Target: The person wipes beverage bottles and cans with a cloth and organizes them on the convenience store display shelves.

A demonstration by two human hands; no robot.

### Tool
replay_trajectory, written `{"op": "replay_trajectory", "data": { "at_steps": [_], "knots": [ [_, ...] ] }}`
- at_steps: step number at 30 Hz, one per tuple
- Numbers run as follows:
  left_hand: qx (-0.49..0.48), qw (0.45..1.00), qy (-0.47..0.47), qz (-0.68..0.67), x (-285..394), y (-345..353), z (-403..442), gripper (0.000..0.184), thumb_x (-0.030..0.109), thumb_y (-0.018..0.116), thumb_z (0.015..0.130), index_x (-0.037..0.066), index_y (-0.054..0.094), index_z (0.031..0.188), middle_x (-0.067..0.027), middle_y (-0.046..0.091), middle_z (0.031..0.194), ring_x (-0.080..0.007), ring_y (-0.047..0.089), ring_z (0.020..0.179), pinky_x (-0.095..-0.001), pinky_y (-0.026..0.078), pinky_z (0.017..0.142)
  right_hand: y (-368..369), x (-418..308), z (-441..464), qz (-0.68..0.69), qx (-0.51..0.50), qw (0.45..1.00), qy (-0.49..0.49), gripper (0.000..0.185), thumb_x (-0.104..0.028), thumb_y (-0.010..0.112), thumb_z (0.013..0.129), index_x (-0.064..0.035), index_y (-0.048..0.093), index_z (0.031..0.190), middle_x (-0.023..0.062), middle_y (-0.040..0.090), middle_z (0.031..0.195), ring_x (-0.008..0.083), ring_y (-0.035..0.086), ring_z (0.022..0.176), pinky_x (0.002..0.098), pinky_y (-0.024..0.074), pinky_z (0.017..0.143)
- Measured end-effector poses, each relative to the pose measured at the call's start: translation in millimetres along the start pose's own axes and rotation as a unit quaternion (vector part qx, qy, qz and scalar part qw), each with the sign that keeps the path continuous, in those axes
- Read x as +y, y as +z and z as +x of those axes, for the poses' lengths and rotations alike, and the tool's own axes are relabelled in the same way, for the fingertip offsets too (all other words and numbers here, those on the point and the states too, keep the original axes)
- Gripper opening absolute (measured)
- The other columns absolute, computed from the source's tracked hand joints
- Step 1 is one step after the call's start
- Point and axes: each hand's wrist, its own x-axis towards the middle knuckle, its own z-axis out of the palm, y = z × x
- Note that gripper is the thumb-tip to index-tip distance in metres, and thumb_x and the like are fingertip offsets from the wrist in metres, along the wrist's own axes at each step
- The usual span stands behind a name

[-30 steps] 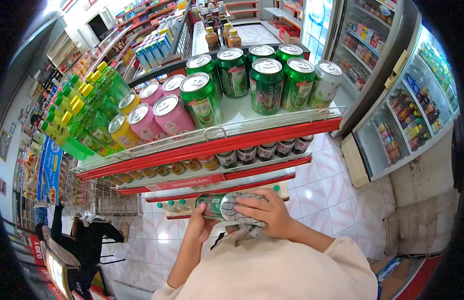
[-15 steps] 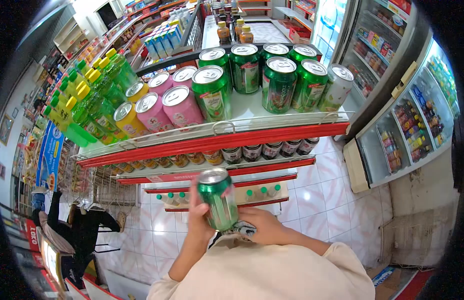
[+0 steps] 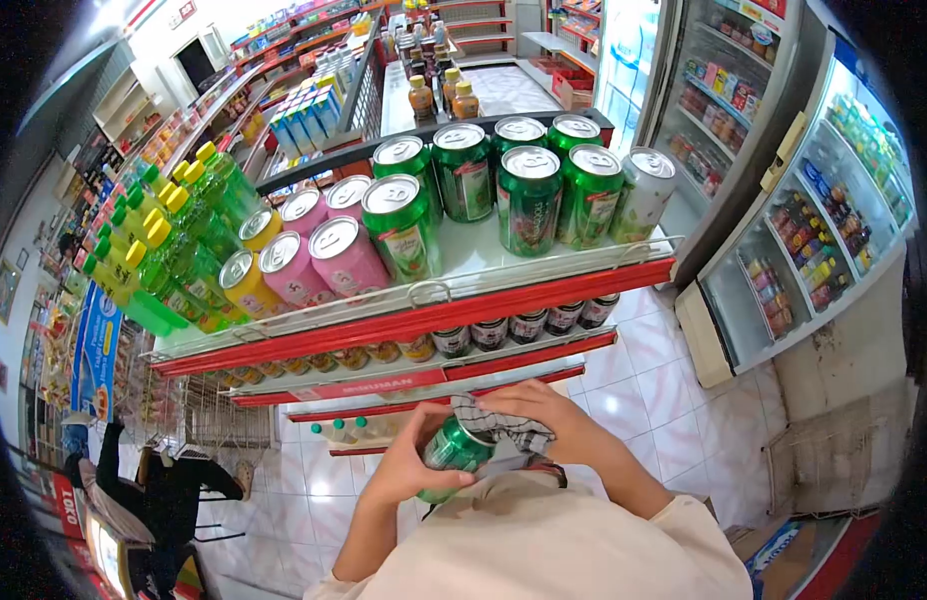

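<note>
My left hand (image 3: 404,468) is wrapped round a green drink can (image 3: 456,446), which is tilted in front of my chest. A checkered cloth (image 3: 506,428) lies over the can's top end, pressed there by my right hand (image 3: 544,425), so the lid is hidden. Before me, the shelf's white top (image 3: 472,245) carries several green cans (image 3: 529,200) and a whitish can (image 3: 646,195) at the right end. Pink cans (image 3: 349,255), yellow cans (image 3: 248,285) and green bottles with yellow caps (image 3: 179,225) stand to the left.
A red shelf edge (image 3: 424,320) with a wire rail runs across in front. Lower shelves hold dark-labelled cans (image 3: 489,333) and small green-capped bottles (image 3: 339,431). Glass-door fridges (image 3: 824,230) stand to the right. A person in dark clothes (image 3: 174,490) is at lower left.
The green can has come down closer to my chest and tipped over. My right hand has brought the cloth up from below onto the can's top. The view has shifted slightly.
</note>
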Motion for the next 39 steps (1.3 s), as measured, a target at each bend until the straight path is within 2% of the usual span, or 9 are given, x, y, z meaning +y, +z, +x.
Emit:
{"op": "replay_trajectory", "data": {
  "at_steps": [5,9,12,17,20,24,29,33,39],
  "knots": [
    [-0.019,0.992,0.090,0.085,49.2,-1.8,3.8,0.084,0.016,0.087,0.049,0.003,0.043,0.120,-0.0075,0.053,0.110,-0.0186,0.051,0.106,-0.0330,0.039,0.093,-7.2,10.6,-18.9,0.085,0.052,0.992,0.081,0.055,0.008,0.056,0.070,-0.0079,0.051,0.123,0.0095,0.055,0.120,0.0282,0.049,0.112,0.0345,0.0378,0.096],
    [0.059,0.961,0.246,0.110,87.8,-6.9,27.5,0.092,0.017,0.087,0.043,0.002,0.043,0.123,-0.0098,0.052,0.116,-0.0206,0.052,0.109,-0.0349,0.041,0.094,23.6,31.3,-37.9,0.267,0.231,0.901,0.251,0.038,-0.016,0.062,0.085,-0.0055,0.052,0.120,0.0145,0.057,0.115,0.0236,0.052,0.109,0.0321,0.0390,0.094],
    [0.104,0.880,0.417,0.201,147.9,0.7,50.5,0.085,0.013,0.083,0.046,0.002,0.045,0.121,-0.0108,0.054,0.111,-0.0203,0.054,0.102,-0.0337,0.041,0.092,64.9,68.1,-59.6,0.123,0.250,0.922,0.268,0.038,-0.018,0.062,0.085,-0.0049,0.053,0.120,0.0134,0.058,0.113,0.0205,0.053,0.106,0.0309,0.0399,0.093],
    [0.057,0.805,0.431,0.405,230.4,3.1,90.1,0.064,0.013,0.079,0.052,0.006,0.055,0.111,-0.0098,0.059,0.102,-0.0233,0.057,0.096,-0.0322,0.043,0.086,71.3,55.4,-66.5,0.224,0.224,0.912,0.260,0.039,-0.020,0.062,0.086,-0.0034,0.053,0.120,0.0116,0.059,0.113,0.0190,0.053,0.105,0.0300,0.0401,0.092],
    [-0.021,0.779,0.381,0.498,255.1,1.7,111.4,0.065,0.012,0.080,0.054,0.003,0.055,0.113,-0.0076,0.059,0.105,-0.0168,0.056,0.100,-0.0287,0.042,0.090,47.5,27.7,-62.3,0.250,0.244,0.891,0.289,0.040,-0.020,0.062,0.086,-0.0016,0.052,0.120,0.0101,0.059,0.111,0.0166,0.054,0.102,0.0281,0.0409,0.090],
    [-0.030,0.736,0.325,0.593,258.9,3.6,125.5,0.064,0.016,0.083,0.052,0.004,0.057,0.110,-0.0106,0.059,0.110,-0.0225,0.056,0.102,-0.0330,0.040,0.093,51.2,62.3,-81.3,0.273,0.281,0.875,0.283,0.040,-0.018,0.063,0.086,0.0000,0.051,0.119,0.0097,0.060,0.109,0.0153,0.054,0.099,0.0267,0.0415,0.089],
    [-0.155,0.746,0.321,0.562,251.0,-12.3,148.0,0.063,0.012,0.083,0.053,0.008,0.058,0.112,-0.0106,0.057,0.110,-0.0245,0.052,0.106,-0.0359,0.038,0.096,28.3,81.8,-105.8,0.232,0.356,0.863,0.273,0.037,-0.019,0.064,0.084,-0.0012,0.054,0.115,0.0061,0.061,0.103,0.0140,0.055,0.093,0.0261,0.0430,0.083],
    [-0.180,0.745,0.266,0.585,241.3,-17.4,162.5,0.065,0.003,0.079,0.054,0.014,0.058,0.114,-0.0081,0.046,0.115,-0.0255,0.044,0.110,-0.0350,0.036,0.098,2.9,93.7,-144.8,0.229,0.403,0.799,0.383,0.034,-0.020,0.065,0.082,-0.0009,0.057,0.109,0.0045,0.062,0.097,0.0132,0.056,0.085,0.0263,0.0443,0.077],
    [-0.176,0.724,0.274,0.608,232.4,-18.9,163.4,0.065,0.004,0.078,0.056,0.012,0.053,0.115,-0.0101,0.045,0.118,-0.0281,0.044,0.112,-0.0379,0.035,0.098,-20.7,111.4,-182.1,0.240,0.526,0.742,0.339,0.032,-0.020,0.062,0.085,0.0004,0.057,0.108,0.0052,0.062,0.097,0.0126,0.057,0.087,0.0268,0.0448,0.077]
  ]
}}
